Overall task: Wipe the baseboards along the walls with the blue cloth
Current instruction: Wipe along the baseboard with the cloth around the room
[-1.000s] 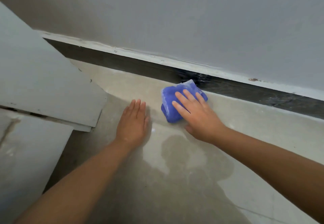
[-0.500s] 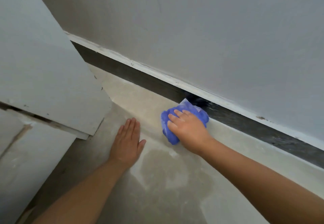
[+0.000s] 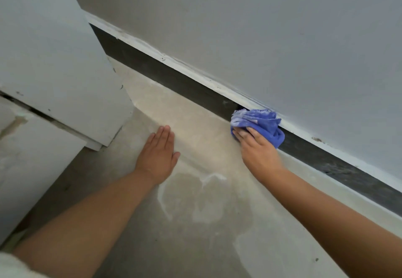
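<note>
A bunched blue cloth (image 3: 260, 121) sits against the dark baseboard (image 3: 174, 78), just under its white top trim (image 3: 191, 69). My right hand (image 3: 258, 154) grips the cloth from below and presses it onto the baseboard; its fingertips are tucked into the folds. To the left of the cloth, my left hand (image 3: 157, 158) rests flat on the pale floor (image 3: 195, 125) with fingers straight and together, holding nothing. The baseboard runs diagonally from upper left to lower right below the grey wall (image 3: 261, 27).
A white panel or cabinet side (image 3: 54, 71) juts out at the left, and its corner comes close to the baseboard. A damp-looking stain with a white edge (image 3: 195, 199) marks the floor between my forearms.
My right hand has carried the cloth up off the floor and to the right along the baseboard. The view has tilted and shifted. My left hand stays flat on the floor.
</note>
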A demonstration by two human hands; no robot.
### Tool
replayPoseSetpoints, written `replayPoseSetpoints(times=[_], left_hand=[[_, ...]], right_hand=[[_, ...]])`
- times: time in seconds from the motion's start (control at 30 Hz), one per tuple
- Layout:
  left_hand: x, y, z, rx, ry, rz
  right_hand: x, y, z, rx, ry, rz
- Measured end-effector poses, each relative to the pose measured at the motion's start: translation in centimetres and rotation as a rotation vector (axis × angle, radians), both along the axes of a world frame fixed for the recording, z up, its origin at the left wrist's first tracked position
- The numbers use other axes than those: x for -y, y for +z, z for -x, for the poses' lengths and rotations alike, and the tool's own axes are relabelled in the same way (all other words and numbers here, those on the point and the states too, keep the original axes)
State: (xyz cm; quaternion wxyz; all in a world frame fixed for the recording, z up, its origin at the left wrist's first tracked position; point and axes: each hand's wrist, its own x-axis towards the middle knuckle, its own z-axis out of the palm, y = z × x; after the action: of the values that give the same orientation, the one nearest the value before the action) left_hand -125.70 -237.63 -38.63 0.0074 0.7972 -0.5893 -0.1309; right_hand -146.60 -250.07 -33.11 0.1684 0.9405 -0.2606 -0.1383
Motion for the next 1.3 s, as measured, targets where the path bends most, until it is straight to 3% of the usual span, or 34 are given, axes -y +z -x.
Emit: replayPoseSetpoints(times=[0.23, 0.33, 0.47, 0.57, 1.0, 1.2, 1.3], left_hand=[[0.2, 0.2, 0.4, -0.01, 0.022, 0.028], [0.1, 0.2, 0.7, -0.024, 0.01, -0.058], [0.0, -0.1, 1.5, -0.056, 0.036, -0.002], [0.2, 0.6, 1.8, -0.019, 0.051, -0.019], [0.4, 0.4, 1.4, -0.029, -0.012, -0.071], [0.0, 0.0, 1.5, -0.011, -0.035, -0.015], [-0.2, -0.4, 1.1, 0.028, -0.021, 0.014]], right_hand=[[-0.4, 1.3, 6.3, 0.063, 0.023, 0.072], [-0.7, 1.1, 7.5, 0.178, 0.082, 0.109], [0.4, 0.5, 5.5, 0.248, 0.237, 0.168], [1.6, 0.1, 4.7, 0.115, 0.19, 0.161], [2.6, 1.8, 3.3, 0.124, 0.265, 0.15], [1.1, 3.9, -3.4, 0.187, 0.286, 0.058], [1.2, 3.6, -7.5, 0.15, 0.196, 0.021]])
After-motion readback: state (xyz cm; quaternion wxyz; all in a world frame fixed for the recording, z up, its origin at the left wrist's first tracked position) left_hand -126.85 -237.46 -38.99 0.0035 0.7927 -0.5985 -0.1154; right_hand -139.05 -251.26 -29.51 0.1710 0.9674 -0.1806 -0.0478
